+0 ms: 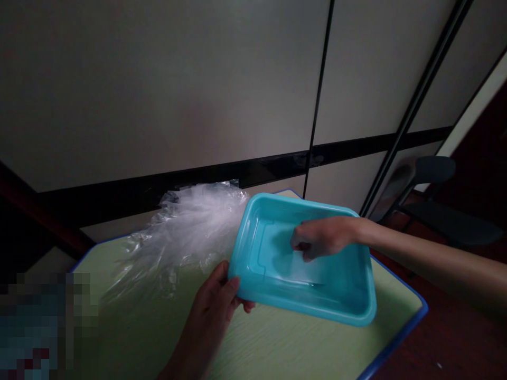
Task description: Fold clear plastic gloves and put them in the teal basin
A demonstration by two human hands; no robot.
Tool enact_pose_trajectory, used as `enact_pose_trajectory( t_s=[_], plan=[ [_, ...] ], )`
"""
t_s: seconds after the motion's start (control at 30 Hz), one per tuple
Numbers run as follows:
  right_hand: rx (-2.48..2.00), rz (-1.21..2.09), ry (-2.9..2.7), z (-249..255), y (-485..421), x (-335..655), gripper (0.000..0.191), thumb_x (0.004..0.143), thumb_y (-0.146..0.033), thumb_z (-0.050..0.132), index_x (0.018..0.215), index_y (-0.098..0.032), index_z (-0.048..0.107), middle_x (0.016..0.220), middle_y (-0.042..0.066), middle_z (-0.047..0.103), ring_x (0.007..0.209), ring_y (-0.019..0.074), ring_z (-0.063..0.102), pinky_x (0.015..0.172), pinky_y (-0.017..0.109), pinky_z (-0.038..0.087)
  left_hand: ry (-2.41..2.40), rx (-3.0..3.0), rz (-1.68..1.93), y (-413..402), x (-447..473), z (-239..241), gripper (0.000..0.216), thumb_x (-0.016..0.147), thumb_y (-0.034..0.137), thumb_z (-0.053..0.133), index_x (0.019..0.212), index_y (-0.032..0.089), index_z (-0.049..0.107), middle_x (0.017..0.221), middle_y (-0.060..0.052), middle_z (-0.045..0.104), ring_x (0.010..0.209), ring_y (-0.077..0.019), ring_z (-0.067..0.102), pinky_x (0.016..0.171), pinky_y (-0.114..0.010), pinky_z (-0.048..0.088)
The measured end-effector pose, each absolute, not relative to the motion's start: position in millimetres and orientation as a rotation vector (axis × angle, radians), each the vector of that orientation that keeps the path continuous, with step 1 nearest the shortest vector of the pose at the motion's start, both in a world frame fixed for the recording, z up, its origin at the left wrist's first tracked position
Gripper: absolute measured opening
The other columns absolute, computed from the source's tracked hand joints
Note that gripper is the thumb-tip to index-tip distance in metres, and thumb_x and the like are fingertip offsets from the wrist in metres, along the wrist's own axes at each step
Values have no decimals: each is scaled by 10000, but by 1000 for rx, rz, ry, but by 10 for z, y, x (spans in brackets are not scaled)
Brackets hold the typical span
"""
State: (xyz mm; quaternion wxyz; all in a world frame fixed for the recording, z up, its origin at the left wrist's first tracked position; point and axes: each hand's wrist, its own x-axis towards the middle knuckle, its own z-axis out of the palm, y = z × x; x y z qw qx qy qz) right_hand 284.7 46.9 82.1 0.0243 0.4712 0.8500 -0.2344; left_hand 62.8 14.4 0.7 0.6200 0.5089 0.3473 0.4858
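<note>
A turquoise rectangular plastic tray (273, 243) is tilted above the table, its open side facing me. My left hand (216, 298) grips the tray's near left corner, thumb over the rim and fingers underneath. Inside the tray, my right hand (322, 237) is curled closed close to the bottom. Below its fingers shows a pale, shiny patch (303, 269); whether this is a thin clear sheet in the fingers or a reflection is unclear. Left of the tray, a spread heap of clear plastic bags (198, 219) lies on the table.
The light green table (269, 345) has a blue edge. Behind it stands a grey-white panelled cabinet (178, 95) with a black band. A dark chair (451, 211) is at the right on the reddish floor. The lower left corner is pixelated.
</note>
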Motion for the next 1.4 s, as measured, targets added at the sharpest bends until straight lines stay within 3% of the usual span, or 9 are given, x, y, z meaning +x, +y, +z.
enact_pose_trajectory(
  t_s=[0.2,0.3,0.43,0.67,0.9,1.13,1.23,1.3,1.4],
  plan=[
    [1520,-518,2652,709,401,2865,177,561,-44,681,542,-198,596,536,-23,535,521,128,482,462,239,307,881,1160,1106,153,583,-3,243,663,395,664,625,188,541,535,45,510,487,-113,489,439,-205,400],
    [1570,-369,2542,753,353,2855,169,627,-114,690,782,-173,658,750,48,633,693,200,579,537,261,373,970,1131,1122,128,591,41,260,622,401,681,602,185,537,515,40,500,466,-120,476,424,-216,394],
    [1535,-183,2475,840,311,2841,253,753,-165,608,1006,-140,604,988,104,620,910,245,578,691,291,424,1044,1047,1157,79,631,100,241,611,369,695,611,178,549,517,38,505,471,-114,471,452,-217,408],
    [1512,-96,2418,737,333,2837,211,799,-90,505,972,-141,614,963,112,638,866,245,603,660,299,429,1056,1046,1107,72,640,155,254,574,372,727,596,181,561,507,41,505,476,-118,473,454,-217,415],
    [1544,-82,2503,681,324,2879,217,764,-57,524,919,-161,634,883,95,650,763,211,607,562,264,386,1051,1040,1097,72,597,128,223,607,349,711,627,177,570,534,42,529,502,-115,490,494,-216,435],
    [1751,183,2879,905,375,3044,135,838,-171,456,890,-186,580,797,36,625,692,177,579,572,267,395,859,861,1278,357,800,107,180,611,226,695,598,155,530,526,43,521,499,-102,480,482,-204,432],
    [1923,322,2995,872,472,3168,147,844,-248,472,922,-177,574,1029,85,592,923,233,564,766,347,430,821,781,1364,623,1010,130,236,675,170,628,528,163,444,497,66,453,472,-75,445,507,-198,442],
    [2067,399,3054,751,561,3259,225,843,-323,474,968,-162,570,1264,135,448,1174,291,407,919,423,358,810,725,1390,812,1143,138,289,753,130,572,514,160,413,487,74,420,457,-63,436,543,-206,457],
    [2371,32,3048,492,709,3368,348,841,-417,451,1074,-173,532,1362,141,340,1288,286,255,945,434,352,809,650,1388,1051,1296,135,123,854,182,534,749,119,548,683,29,544,552,-82,529,561,-241,481]
  ],
)
